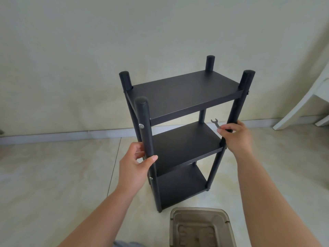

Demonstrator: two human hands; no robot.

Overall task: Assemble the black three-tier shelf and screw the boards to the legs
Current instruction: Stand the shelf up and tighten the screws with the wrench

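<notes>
Shelf (pixel 179 132) upright, three boards in. Left hand (pixel 137 163) wraps the near leg (pixel 146 132); right hand (pixel 236 136) grips the opposite leg, fingers pinching a wrench (pixel 215 123). Rock gently; check bolts.

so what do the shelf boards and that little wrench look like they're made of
Boards: probably laminated wood board, matte black, with a faint even sheen and flat, thin edges. Wrench: looks like thin stamped metal, dull grey, pinched in the right hand.
</notes>
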